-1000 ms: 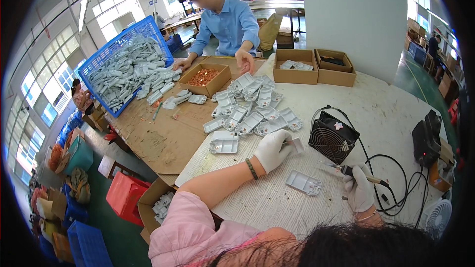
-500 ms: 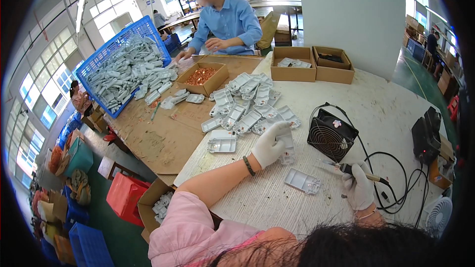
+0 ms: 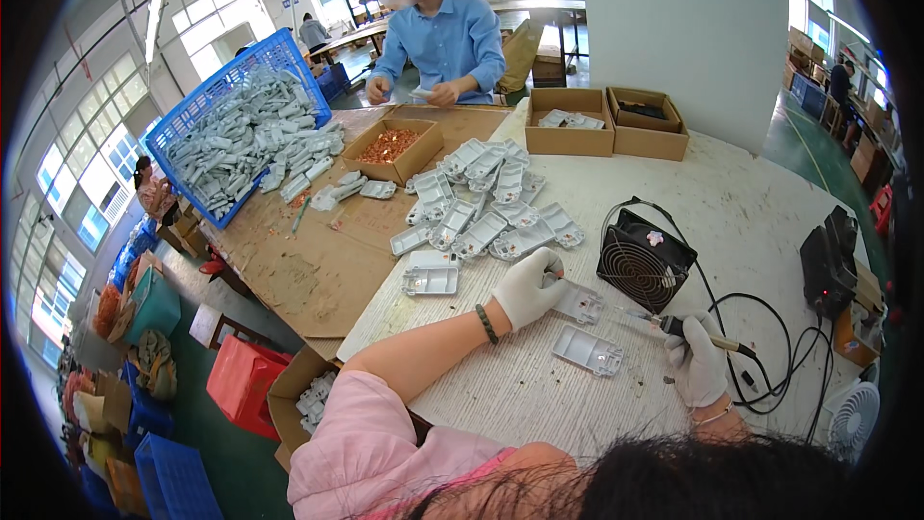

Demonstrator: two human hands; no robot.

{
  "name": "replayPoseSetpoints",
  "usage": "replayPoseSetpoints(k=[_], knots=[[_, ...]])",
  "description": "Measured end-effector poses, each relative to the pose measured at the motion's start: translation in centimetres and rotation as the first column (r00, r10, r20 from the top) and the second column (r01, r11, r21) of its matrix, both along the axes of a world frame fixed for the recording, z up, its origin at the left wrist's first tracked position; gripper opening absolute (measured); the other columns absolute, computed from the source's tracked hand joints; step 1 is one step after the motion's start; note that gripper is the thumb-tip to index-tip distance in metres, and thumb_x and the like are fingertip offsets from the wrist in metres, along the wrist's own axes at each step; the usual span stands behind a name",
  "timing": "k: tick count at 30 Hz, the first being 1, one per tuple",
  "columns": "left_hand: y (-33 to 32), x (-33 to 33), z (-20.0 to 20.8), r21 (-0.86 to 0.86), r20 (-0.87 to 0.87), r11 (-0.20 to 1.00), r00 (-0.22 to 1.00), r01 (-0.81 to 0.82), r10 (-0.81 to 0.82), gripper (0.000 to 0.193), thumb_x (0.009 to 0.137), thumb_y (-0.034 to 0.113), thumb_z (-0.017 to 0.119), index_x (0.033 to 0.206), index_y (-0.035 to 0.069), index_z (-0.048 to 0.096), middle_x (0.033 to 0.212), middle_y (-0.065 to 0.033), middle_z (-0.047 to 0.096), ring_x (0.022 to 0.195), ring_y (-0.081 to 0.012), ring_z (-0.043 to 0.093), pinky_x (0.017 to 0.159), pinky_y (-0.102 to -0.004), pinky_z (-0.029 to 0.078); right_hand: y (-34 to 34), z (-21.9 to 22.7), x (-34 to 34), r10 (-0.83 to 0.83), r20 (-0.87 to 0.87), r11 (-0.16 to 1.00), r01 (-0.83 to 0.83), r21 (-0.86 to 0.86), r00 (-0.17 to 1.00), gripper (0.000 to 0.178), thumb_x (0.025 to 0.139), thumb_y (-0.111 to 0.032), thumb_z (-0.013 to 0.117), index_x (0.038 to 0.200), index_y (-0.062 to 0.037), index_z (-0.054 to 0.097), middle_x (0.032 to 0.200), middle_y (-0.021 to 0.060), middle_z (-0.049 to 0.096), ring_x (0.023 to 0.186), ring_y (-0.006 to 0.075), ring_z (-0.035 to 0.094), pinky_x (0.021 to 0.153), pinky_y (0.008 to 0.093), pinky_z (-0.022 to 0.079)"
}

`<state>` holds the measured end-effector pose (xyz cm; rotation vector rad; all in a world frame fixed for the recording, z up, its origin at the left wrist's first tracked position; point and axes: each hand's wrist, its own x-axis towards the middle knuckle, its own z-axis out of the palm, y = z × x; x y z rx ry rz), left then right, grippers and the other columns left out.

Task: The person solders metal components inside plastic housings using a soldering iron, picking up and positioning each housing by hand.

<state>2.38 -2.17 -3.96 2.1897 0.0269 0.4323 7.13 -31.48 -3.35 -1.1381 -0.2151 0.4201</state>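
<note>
Pinching grey plastic casing in left grip, clasping soldering iron in right grip. Likely poised for soldering; calls for steady contact.

Smooth plastic casing, matt cardboard sheet

Fan between right hand and boxes

A held pale-grey casing shows its hollow side; a second casing lies open upward just beside it. The soldering iron points leftward; its tip is near both.
</note>
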Motion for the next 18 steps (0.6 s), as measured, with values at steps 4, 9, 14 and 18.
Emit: replayPoseSetpoints(k=[4, 9, 14, 18], knots=[[-0.56, -0.14, -0.14, 0.010, 0.055, 0.999, 0.998, 0.037, -0.037, 0.020, 0.080, 0.013, 0.061, 0.097, 0.003, 0.056, 0.084, -0.0079, 0.059, 0.074, -0.0160, 0.058, 0.069, -0.0277, 0.048, -0.10, -0.23, 0.12, 0.012, 0.004, 1.000, -0.012, -0.002, 1.000, 0.012, 0.092, -0.016, 0.051, 0.090, -0.0046, 0.053, 0.078, 0.0063, 0.062, 0.054, 0.0039, 0.049, 0.049, 0.0161, 0.041], [-0.63, -0.18, 0.39, 0.148, 0.028, 0.984, 0.994, 0.101, -0.106, 0.022, 0.080, 0.012, 0.060, 0.100, 0.004, 0.060, 0.090, -0.0109, 0.060, 0.080, -0.0219, 0.061, 0.073, -0.0302, 0.049, -0.01, 0.22, -0.12, 0.000, -0.004, 1.000, 0.000, -0.006, 1.000, 0.011, 0.092, -0.015, 0.051, 0.090, -0.0042, 0.053, 0.079, 0.0067, 0.062, 0.055, 0.0041, 0.050, 0.049, 0.0165, 0.041], [-0.50, -0.25, 0.14, 0.187, 0.041, 0.977, 0.993, 0.100, -0.109, 0.020, 0.080, 0.013, 0.061, 0.098, 0.005, 0.061, 0.092, -0.0115, 0.060, 0.083, -0.0257, 0.062, 0.074, -0.0325, 0.050, -0.07, 0.11, 0.04, 0.013, -0.024, 1.000, -0.013, -0.002, 1.000, 0.011, 0.092, -0.013, 0.051, 0.089, -0.0035, 0.054, 0.079, 0.0072, 0.062, 0.055, 0.0044, 0.051, 0.049, 0.0164, 0.042], [-0.68, -0.29, 0.40, 0.191, 0.018, 0.977, 0.995, 0.097, -0.103, 0.019, 0.080, 0.014, 0.061, 0.098, 0.006, 0.062, 0.094, -0.0115, 0.059, 0.084, -0.0261, 0.062, 0.074, -0.0328, 0.050, 0.09, 0.39, -0.13, -0.015, -0.026, 1.000, 0.015, -0.011, 1.000, 0.010, 0.091, -0.012, 0.051, 0.088, -0.0030, 0.054, 0.078, 0.0071, 0.062, 0.055, 0.0044, 0.051, 0.048, 0.0162, 0.042]])
